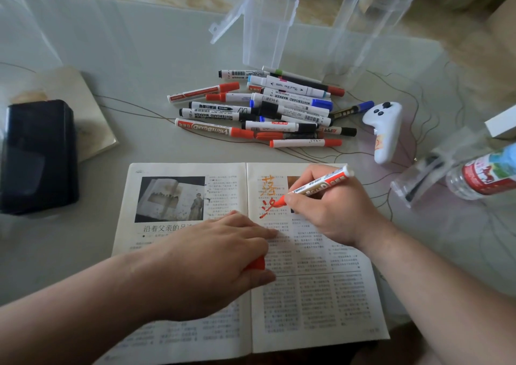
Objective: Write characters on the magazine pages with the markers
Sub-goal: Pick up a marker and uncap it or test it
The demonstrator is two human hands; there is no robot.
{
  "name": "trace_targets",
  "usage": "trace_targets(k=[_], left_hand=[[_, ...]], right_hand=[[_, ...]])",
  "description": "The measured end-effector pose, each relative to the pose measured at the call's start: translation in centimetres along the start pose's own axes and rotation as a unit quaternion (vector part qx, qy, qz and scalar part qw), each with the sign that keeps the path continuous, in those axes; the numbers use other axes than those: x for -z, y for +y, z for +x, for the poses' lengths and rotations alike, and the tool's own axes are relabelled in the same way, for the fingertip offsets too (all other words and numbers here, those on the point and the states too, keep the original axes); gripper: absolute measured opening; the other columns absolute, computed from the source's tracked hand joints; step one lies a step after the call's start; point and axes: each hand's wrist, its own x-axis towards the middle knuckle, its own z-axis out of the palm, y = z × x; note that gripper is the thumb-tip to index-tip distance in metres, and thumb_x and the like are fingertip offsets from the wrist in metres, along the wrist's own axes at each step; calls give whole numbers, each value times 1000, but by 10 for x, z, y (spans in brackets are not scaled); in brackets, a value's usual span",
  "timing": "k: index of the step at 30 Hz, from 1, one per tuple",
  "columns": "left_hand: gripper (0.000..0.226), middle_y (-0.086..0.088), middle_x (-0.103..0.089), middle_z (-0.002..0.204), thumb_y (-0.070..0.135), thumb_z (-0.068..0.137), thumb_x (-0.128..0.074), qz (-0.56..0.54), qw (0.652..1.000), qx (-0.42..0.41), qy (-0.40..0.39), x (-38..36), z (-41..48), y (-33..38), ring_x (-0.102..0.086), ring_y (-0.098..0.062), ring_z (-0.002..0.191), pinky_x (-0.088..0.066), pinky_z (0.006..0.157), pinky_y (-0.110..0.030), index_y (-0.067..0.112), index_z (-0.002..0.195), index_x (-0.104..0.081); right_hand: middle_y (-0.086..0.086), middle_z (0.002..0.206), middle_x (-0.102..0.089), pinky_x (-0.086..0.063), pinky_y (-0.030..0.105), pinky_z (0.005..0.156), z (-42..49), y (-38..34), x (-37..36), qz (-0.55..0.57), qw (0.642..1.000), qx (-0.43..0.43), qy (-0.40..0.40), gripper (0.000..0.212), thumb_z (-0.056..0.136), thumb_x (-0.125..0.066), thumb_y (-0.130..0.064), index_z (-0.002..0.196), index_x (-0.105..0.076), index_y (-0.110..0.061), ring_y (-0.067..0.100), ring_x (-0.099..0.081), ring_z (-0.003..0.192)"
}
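Where my right hand [329,211] writes: fingers clamped on the red marker [315,186], tip on the right page near the far edge of the magazine [321,295].
Where my left hand [223,255] rests: fingers together on the fold, red cap [255,264] pinched under the thumb.
Magazine: open at the desk's [139,71] near edge.
Pile: spare markers [265,107] heaped mid-desk.

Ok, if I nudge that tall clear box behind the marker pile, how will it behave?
The clear box looks empty and thin-walled, so it is probably very light. It stands tall on a narrow base with its lid hanging open to one side, so a high push would likely tip it rather than slide it.
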Motion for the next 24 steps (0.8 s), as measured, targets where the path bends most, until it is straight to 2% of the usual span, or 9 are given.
trace_targets(k=[3,12,16,24], left_hand=[[32,26,-23,160,65,100,-27,3,1000,0,3,0,0,0,-12,6,143,-5,105,-9,45,75,-23],[31,27,-22,159,67,98,-24,4,1000,5,-4,-3,0,-2,-11,8,142,-6,105,-9,45,76,-27],[30,28,-22,159,67,98,-25,4,1000,9,-6,-3,1,-2,-11,9,141,-5,101,-6,45,76,-26],[30,29,-22,158,67,97,-25,6,1000,20,-11,-2,1,-2,-11,10,141,-6,103,-8,47,75,-29]], right_hand=[[3,71,-71,-51,32,59,-2,0,-3,-5,1000,13,-16,16,82,-80,-16,73,-68,-14,22,-65,68],[1,71,-70,-51,33,61,-2,0,-3,-17,1000,17,-20,16,81,-81,-16,72,-69,-13,22,-64,67],[2,70,-68,-47,25,56,-1,-1,-4,-32,999,13,-11,18,82,-80,-15,71,-66,-12,19,-61,64],[5,70,-70,-52,37,61,-1,-4,-1,-30,999,2,-26,14,78,-80,-11,70,-68,-10,25,-65,70]])
